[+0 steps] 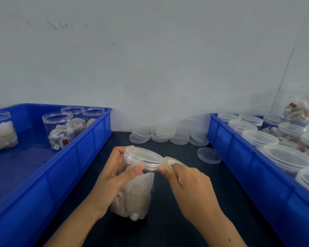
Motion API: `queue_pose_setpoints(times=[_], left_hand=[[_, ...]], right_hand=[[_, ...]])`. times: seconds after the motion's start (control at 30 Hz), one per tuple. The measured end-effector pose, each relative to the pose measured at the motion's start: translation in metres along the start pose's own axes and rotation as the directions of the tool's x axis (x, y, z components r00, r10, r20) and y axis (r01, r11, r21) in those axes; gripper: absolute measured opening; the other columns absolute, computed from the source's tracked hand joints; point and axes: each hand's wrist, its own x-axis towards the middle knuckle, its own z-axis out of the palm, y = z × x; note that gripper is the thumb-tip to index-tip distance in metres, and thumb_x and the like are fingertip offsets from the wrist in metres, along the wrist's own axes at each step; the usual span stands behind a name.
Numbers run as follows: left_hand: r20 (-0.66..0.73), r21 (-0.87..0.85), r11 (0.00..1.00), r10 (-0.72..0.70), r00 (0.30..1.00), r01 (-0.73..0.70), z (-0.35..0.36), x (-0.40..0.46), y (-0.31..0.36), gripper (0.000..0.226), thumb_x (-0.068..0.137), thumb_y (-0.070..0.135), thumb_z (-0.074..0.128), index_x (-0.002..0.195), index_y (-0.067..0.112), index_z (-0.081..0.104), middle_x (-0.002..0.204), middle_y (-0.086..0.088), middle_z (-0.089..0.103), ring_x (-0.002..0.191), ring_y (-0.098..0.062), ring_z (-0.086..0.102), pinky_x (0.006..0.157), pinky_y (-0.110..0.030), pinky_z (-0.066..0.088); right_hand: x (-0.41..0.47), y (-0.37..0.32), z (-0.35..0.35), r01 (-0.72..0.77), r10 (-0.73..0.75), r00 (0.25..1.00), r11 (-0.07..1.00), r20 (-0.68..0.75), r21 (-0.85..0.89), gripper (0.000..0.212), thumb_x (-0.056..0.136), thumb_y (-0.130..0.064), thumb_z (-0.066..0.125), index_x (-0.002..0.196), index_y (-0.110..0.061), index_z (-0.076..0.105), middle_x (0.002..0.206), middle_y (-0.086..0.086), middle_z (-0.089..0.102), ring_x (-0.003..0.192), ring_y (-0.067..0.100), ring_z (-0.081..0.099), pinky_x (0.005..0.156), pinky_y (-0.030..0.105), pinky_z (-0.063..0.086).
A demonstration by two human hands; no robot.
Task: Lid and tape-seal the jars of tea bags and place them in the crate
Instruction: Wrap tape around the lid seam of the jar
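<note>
Two hands work at the lower centre of the frame: the left hand (112, 173) wraps its fingers round a lidded jar (134, 189) of tea bags standing on the dark table (168, 229), thumb pressed against the lid (143, 158), while the right hand (189, 182) pinches a roll of clear tape (171, 162) against the lid's rim. The seal looks just begun. My worry is that the tape may wrinkle or miss the seam between lid and jar if the jar tilts or turns unevenly, and clear tape can fold onto itself. Farther up, spare lids (168, 135) lie stacked at centre. At left, a blue crate (89, 145) holds open jars; at right, another blue crate (239, 154) holds lidded ones.
</note>
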Motion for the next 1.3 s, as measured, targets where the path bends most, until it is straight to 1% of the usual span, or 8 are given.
queue_pose_setpoints(times=[0.07, 0.17, 0.33, 0.6, 0.77, 0.93, 1.07, 1.3], left_hand=[[-0.024, 0.119, 0.993, 0.017, 1.0, -0.014, 0.005, -0.002, 0.003, 0.065, 0.06, 0.063, 0.067, 0.119, 0.039, 0.052, 0.113, 0.028, 0.062, 0.107, 0.009, 0.057, 0.077, -0.003, 0.045], [-0.186, 0.266, 0.964, 0.035, 0.982, 0.016, 0.011, -0.002, -0.001, 0.08, 0.045, 0.072, 0.074, 0.116, 0.045, 0.049, 0.106, 0.029, 0.06, 0.102, 0.012, 0.054, 0.074, -0.009, 0.043], [-0.342, 0.176, 0.982, -0.005, 0.94, 0.069, 0.014, 0.002, -0.005, 0.068, 0.041, 0.066, 0.075, 0.1, 0.04, 0.051, 0.094, 0.022, 0.061, 0.084, 0.023, 0.054, 0.064, -0.007, 0.039], [-0.25, 0.054, 0.996, -0.056, 0.967, 0.071, -0.004, 0.007, -0.01, 0.08, 0.04, 0.059, 0.077, 0.111, 0.028, 0.06, 0.103, 0.015, 0.07, 0.095, 0.001, 0.065, 0.082, -0.025, 0.046], [-0.161, 0.094, 0.994, -0.036, 0.986, 0.052, -0.004, 0.008, -0.007, 0.091, 0.033, 0.063, 0.082, 0.113, 0.026, 0.059, 0.104, 0.013, 0.07, 0.097, 0.001, 0.065, 0.081, -0.021, 0.046], [-0.117, 0.056, 0.998, -0.031, 0.993, 0.038, -0.005, 0.007, -0.006, 0.109, 0.025, 0.071, 0.084, 0.117, 0.024, 0.051, 0.104, 0.016, 0.07, 0.097, -0.002, 0.066, 0.08, -0.019, 0.048], [-0.094, 0.024, 0.999, -0.043, 0.995, 0.046, -0.005, 0.007, -0.006, 0.111, 0.024, 0.068, 0.086, 0.117, 0.023, 0.046, 0.102, 0.014, 0.071, 0.094, -0.003, 0.067, 0.08, -0.025, 0.047], [-0.017, -0.013, 0.998, -0.054, 0.998, 0.054, -0.005, 0.007, -0.005, 0.11, 0.027, 0.067, 0.087, 0.118, 0.02, 0.047, 0.105, 0.009, 0.071, 0.098, -0.008, 0.067, 0.073, -0.014, 0.053]], right_hand=[[-0.002, -0.001, 0.001, -0.003, 0.003, 1.0, 1.0, -0.014, -0.014, 0.066, 0.069, -0.073, -0.01, 0.065, -0.025, 0.035, 0.059, -0.005, 0.042, 0.053, 0.011, 0.038, 0.049, 0.021, 0.029], [-0.006, -0.01, 0.004, 0.012, -0.012, 1.0, 1.0, -0.022, -0.005, 0.06, 0.069, -0.072, -0.009, 0.065, -0.027, 0.031, 0.059, -0.007, 0.042, 0.051, 0.009, 0.038, 0.046, 0.021, 0.029], [-0.009, -0.022, 0.002, 0.054, -0.058, 0.997, 0.995, 0.044, 0.087, 0.05, 0.075, -0.072, 0.002, 0.068, -0.03, 0.029, 0.06, -0.008, 0.044, 0.052, 0.007, 0.041, 0.047, 0.022, 0.029], [-0.007, -0.011, -0.011, 0.11, -0.111, 0.993, 0.993, 0.037, 0.032, 0.066, 0.071, -0.079, 0.001, 0.061, -0.024, 0.036, 0.054, -0.002, 0.042, 0.048, 0.012, 0.039, 0.049, 0.022, 0.032], [-0.002, 0.003, -0.011, 0.053, -0.053, 0.999, 0.998, 0.002, -0.039, 0.065, 0.079, -0.076, 0.01, 0.062, -0.02, 0.037, 0.055, -0.001, 0.041, 0.05, 0.013, 0.036, 0.049, 0.022, 0.027], [0.002, 0.007, -0.008, 0.016, -0.015, 0.999, 1.0, 0.039, -0.025, 0.072, 0.069, -0.08, 0.001, 0.064, -0.02, 0.039, 0.056, -0.001, 0.041, 0.052, 0.011, 0.037, 0.052, 0.025, 0.03], [0.003, 0.004, -0.011, 0.001, 0.003, 0.997, 0.999, 0.075, -0.051, 0.07, 0.065, -0.08, -0.002, 0.065, -0.022, 0.038, 0.058, -0.003, 0.042, 0.052, 0.01, 0.038, 0.051, 0.023, 0.031], [0.007, 0.001, -0.016, -0.027, 0.039, 0.981, 0.998, 0.191, -0.061, 0.058, 0.062, -0.078, 0.003, 0.066, -0.027, 0.03, 0.064, -0.008, 0.042, 0.057, 0.006, 0.039, 0.056, 0.021, 0.035]])
